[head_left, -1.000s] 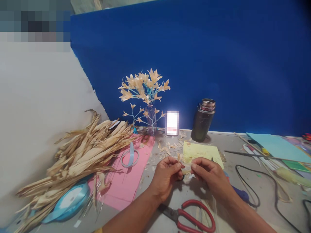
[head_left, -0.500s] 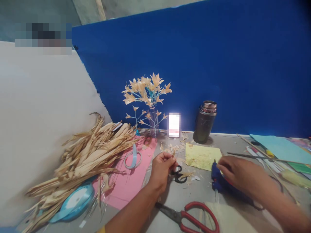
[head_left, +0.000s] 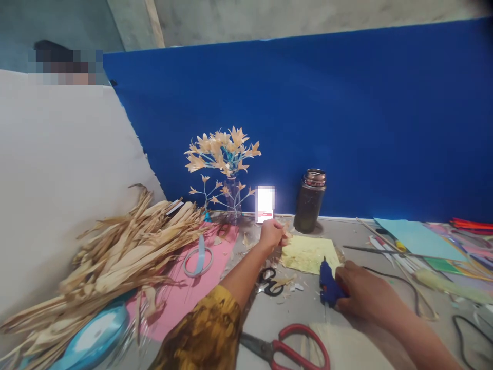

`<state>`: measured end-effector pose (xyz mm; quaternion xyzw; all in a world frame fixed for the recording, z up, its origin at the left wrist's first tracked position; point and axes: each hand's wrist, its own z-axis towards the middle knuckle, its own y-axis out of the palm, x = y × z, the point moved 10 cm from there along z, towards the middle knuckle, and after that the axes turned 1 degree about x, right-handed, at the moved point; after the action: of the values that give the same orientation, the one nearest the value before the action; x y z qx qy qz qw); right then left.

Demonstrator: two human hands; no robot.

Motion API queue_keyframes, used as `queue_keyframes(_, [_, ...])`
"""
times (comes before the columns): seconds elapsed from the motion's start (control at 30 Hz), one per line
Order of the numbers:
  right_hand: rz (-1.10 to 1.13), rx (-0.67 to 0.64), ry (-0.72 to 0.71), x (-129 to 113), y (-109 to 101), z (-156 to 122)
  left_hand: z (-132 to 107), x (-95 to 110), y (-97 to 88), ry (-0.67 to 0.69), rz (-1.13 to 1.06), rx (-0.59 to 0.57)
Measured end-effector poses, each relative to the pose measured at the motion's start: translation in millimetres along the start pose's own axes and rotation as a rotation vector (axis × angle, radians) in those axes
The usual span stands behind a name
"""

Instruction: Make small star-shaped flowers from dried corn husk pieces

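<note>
My left hand [head_left: 272, 234] reaches to the far left corner of a yellow paper [head_left: 310, 252]. Its fingers are pinched together beside pale husk scraps, and what they hold is too small to tell. My right hand [head_left: 360, 288] closes round the handle of a blue hot glue gun [head_left: 329, 288], whose nozzle points away from me. Black-handled scissors [head_left: 272, 288] lie below my left hand. Nearer to me are large red-handled scissors [head_left: 304, 349]. Husk flowers [head_left: 225, 149] on blue stems stand in a clear vase behind.
Dried corn husks [head_left: 131, 246] and a blue ribbon roll [head_left: 96, 329] lie at left, by a pink sheet [head_left: 173, 303] bearing a tape ring [head_left: 198, 259]. A dark flask [head_left: 309, 203] and a lit, blurred screen [head_left: 265, 204] stand along the blue board. Sticks and coloured papers [head_left: 419, 239] lie right.
My left hand has moved forward and right, from above the black scissors to the yellow paper's corner. My right hand has dropped lower onto the glue gun's handle. The view has shifted slightly.
</note>
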<state>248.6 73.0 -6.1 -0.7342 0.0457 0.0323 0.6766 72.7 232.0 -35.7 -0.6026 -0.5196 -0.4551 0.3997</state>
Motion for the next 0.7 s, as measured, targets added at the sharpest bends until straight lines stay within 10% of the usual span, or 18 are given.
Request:
queue_keyframes(0.27, [0.075,-0.053,-0.02,15,-3,-2,14,-24,-4.1,-0.037,0.122,-0.037])
queue_keyframes(0.53, [0.923,0.054,0.092,79,-27,-5,20,-19,-5.9,0.012,0.044,-0.035])
queue_keyframes(0.7, [1.273,0.096,0.07,54,-13,4,12,-3,0.6,0.082,-0.09,-0.097])
